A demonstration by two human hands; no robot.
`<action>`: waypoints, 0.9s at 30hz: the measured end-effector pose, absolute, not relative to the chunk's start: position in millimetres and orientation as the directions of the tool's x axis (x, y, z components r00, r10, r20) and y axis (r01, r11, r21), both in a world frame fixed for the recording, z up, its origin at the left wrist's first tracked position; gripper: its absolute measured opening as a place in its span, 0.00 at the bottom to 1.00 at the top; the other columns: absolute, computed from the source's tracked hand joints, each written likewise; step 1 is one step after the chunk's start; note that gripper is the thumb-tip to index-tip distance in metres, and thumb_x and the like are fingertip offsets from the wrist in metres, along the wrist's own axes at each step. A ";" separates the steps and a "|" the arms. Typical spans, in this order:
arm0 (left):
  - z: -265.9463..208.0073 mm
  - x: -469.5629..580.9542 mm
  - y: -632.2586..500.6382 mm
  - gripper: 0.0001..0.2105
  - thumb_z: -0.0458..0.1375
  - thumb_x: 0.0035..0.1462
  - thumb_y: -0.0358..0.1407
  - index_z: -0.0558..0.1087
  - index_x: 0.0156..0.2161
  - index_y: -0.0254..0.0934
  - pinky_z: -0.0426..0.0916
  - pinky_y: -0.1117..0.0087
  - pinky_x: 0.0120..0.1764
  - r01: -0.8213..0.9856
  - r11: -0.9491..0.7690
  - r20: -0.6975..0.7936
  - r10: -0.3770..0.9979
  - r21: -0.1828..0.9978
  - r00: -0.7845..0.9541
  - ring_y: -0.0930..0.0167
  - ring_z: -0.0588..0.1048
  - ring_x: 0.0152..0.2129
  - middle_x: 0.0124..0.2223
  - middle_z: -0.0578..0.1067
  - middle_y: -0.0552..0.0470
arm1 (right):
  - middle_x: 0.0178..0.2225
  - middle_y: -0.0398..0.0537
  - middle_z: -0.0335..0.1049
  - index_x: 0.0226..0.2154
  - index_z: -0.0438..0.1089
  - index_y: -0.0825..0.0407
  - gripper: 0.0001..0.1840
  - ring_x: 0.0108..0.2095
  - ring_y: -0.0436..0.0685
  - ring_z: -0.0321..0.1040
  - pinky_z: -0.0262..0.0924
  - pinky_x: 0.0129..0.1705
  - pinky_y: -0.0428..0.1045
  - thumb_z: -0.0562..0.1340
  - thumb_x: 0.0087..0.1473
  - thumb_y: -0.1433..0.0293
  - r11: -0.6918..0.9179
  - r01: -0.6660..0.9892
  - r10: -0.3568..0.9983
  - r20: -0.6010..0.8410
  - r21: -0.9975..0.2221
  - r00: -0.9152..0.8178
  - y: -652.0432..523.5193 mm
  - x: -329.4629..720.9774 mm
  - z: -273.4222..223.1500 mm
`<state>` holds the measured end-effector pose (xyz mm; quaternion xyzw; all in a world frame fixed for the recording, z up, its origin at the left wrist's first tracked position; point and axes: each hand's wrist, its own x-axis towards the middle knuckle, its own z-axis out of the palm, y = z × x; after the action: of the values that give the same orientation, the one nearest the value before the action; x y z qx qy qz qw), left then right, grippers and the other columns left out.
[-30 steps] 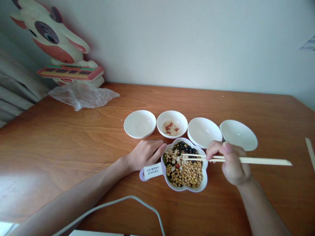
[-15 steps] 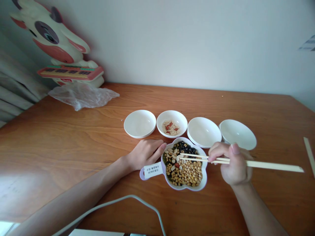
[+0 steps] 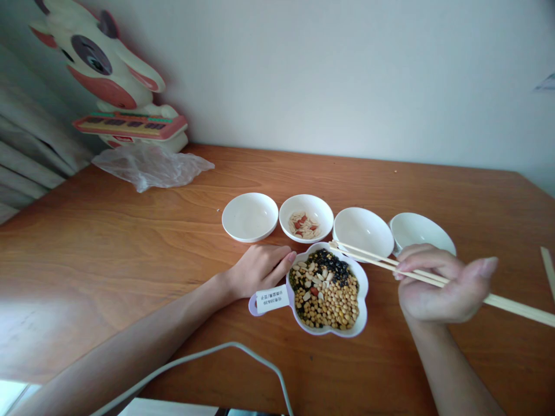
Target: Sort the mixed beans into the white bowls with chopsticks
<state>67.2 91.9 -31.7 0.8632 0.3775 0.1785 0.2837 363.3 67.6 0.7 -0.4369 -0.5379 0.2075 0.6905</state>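
My right hand (image 3: 442,283) is closed around a pair of pale wooden chopsticks (image 3: 377,260). Their tips sit above the far rim of the flower-shaped bowl (image 3: 363,306), with a small pale piece, apparently a peanut, at the ends. Inside that bowl are black beans (image 3: 333,264), yellow soybeans (image 3: 340,306), peanuts (image 3: 318,280) and small green beans. My left hand (image 3: 262,267) lies on the table with its fingers gathered at the bowl's left rim, above the labelled handle (image 3: 272,298). Behind, a white bowl (image 3: 327,209) contains peanuts and reddish pieces (image 3: 304,225).
Three other white bowls, the left one (image 3: 250,216), the middle-right one (image 3: 363,231) and the far-right one (image 3: 420,234), share the row. A plastic bag (image 3: 151,167) lies below a cow toy keyboard (image 3: 130,124). A white cable (image 3: 234,345) crosses the front; a wooden stick (image 3: 548,268) is at right.
My right hand has moved right and turned, lifting the chopstick tips from among the peanuts to the bowl's far rim. My left hand keeps its place at the bowl. The view shifted slightly.
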 end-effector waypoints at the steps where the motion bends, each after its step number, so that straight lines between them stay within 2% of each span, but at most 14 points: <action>1: -31.9 67.1 92.1 0.18 0.41 0.76 0.41 0.61 0.33 0.38 0.60 0.69 0.34 0.549 -0.557 0.096 0.751 0.623 0.653 0.73 0.67 0.26 0.30 0.71 0.53 | 0.12 0.49 0.60 0.15 0.74 0.43 0.39 0.18 0.59 0.62 0.55 0.22 0.56 0.46 0.67 0.47 0.544 0.186 0.739 0.573 -0.818 0.354 70.0 362.0 0.5; 6: -32.7 67.0 92.5 0.19 0.41 0.76 0.41 0.62 0.33 0.38 0.60 0.69 0.33 0.539 -0.566 0.116 0.749 0.624 0.652 0.73 0.67 0.25 0.29 0.71 0.53 | 0.15 0.49 0.63 0.16 0.74 0.44 0.39 0.20 0.60 0.65 0.57 0.25 0.56 0.46 0.66 0.44 0.535 0.248 0.725 0.590 -0.808 0.355 77.8 352.9 -6.6; 11: -32.3 66.9 92.0 0.19 0.41 0.76 0.41 0.62 0.32 0.38 0.60 0.69 0.33 0.537 -0.570 0.130 0.752 0.622 0.647 0.73 0.67 0.25 0.29 0.71 0.53 | 0.18 0.51 0.67 0.19 0.76 0.44 0.39 0.23 0.61 0.68 0.60 0.27 0.57 0.45 0.67 0.45 0.527 0.288 0.752 0.597 -0.800 0.280 75.4 346.5 -14.4; 21: -33.0 67.0 91.5 0.20 0.41 0.76 0.41 0.64 0.32 0.38 0.60 0.69 0.32 0.538 -0.572 0.143 0.756 0.620 0.639 0.73 0.66 0.24 0.28 0.70 0.53 | 0.18 0.51 0.68 0.21 0.78 0.45 0.37 0.24 0.61 0.67 0.56 0.26 0.56 0.46 0.68 0.47 0.526 0.220 0.799 0.566 -0.821 0.201 66.4 354.0 -9.9; 24: -32.4 67.2 91.2 0.20 0.41 0.76 0.41 0.64 0.32 0.37 0.61 0.69 0.32 0.535 -0.570 0.142 0.756 0.623 0.639 0.73 0.67 0.24 0.28 0.70 0.53 | 0.19 0.51 0.68 0.21 0.77 0.46 0.38 0.23 0.60 0.64 0.55 0.26 0.56 0.45 0.67 0.47 0.478 0.164 0.860 0.498 -0.863 0.113 63.3 361.6 -4.6; 27: -32.0 67.0 91.1 0.19 0.41 0.76 0.41 0.63 0.32 0.38 0.60 0.69 0.32 0.538 -0.574 0.140 0.753 0.617 0.643 0.73 0.66 0.24 0.28 0.70 0.54 | 0.20 0.50 0.68 0.21 0.76 0.48 0.41 0.24 0.59 0.65 0.56 0.28 0.55 0.42 0.68 0.44 0.440 0.180 0.897 0.440 -0.880 -0.047 62.7 370.6 0.0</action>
<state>67.0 91.1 -32.0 0.8647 0.3734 0.1983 0.2714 370.6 62.7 0.0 -0.4168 -0.6459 0.3257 0.5504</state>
